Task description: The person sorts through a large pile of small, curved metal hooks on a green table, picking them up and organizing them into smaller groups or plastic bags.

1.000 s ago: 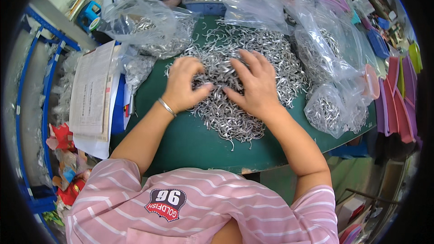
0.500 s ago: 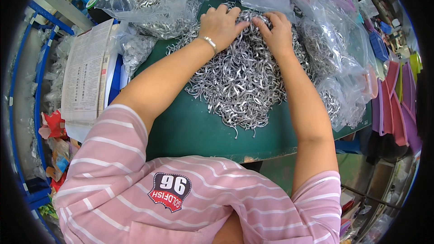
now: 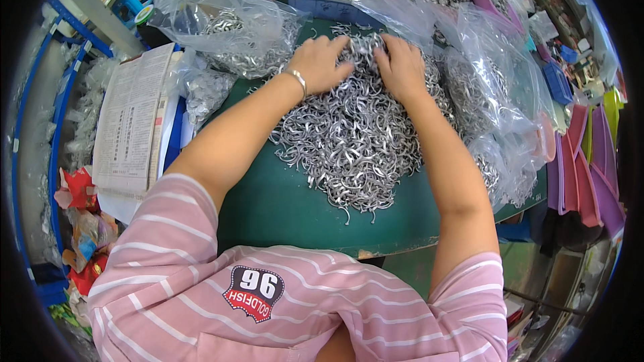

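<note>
A large heap of small curved silvery metal pieces lies on the green tabletop. At its far end, my left hand rests on the pieces, thumb and fingers apart, fingertips bent down into them. My right hand faces it across a narrow gap, its thumb spread from the fingers and its fingertips partly hidden. Between the hands some pieces are smeared by motion. Neither hand shows a firm grip on any single piece.
Clear plastic bags of similar pieces stand left and right of the heap. Behind it is a blue bin with rounded metal parts. Printed sheets lie at left, beside a blue-framed rack. Pink and purple trays stand at right.
The whole view has shifted, showing more of the table's back. My thumbs are slightly farther apart, and pieces between my hands are now blurred by movement.
</note>
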The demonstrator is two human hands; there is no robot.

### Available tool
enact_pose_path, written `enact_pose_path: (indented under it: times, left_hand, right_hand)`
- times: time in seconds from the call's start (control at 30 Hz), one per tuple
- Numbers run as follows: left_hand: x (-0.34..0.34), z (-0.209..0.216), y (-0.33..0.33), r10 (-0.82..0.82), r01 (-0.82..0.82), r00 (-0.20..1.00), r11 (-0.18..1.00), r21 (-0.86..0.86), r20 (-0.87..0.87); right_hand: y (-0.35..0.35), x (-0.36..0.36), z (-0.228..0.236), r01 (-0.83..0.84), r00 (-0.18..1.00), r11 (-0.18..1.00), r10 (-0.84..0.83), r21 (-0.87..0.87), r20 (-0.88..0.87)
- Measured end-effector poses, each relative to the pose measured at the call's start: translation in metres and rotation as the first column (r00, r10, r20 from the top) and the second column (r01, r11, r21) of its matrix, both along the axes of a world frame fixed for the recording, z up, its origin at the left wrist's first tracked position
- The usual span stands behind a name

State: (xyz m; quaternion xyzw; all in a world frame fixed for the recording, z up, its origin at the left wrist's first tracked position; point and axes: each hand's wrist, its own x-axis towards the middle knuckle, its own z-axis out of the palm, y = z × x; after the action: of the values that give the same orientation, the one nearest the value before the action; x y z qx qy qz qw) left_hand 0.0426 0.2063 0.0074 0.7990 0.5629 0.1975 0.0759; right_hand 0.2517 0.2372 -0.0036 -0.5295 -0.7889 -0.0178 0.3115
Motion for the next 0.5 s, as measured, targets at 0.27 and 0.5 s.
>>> enact_pose_path:
  times: [0.27, 0.5]
  left_hand:
    - [-0.010, -0.012, -0.141, -0.139, 0.151, 0.985, 0.980, 0.127, -0.102]
    - [0.003, -0.031, -0.164, -0.195, 0.200, 0.977, 0.978, 0.059, -0.084]
  right_hand:
    - [-0.178, 0.034, 0.002, -0.331, 0.943, 0.943, 0.331, -0.037, 0.019]
    - [-0.199, 0.027, -0.016, -0.382, 0.912, 0.921, 0.389, -0.074, 0.132]
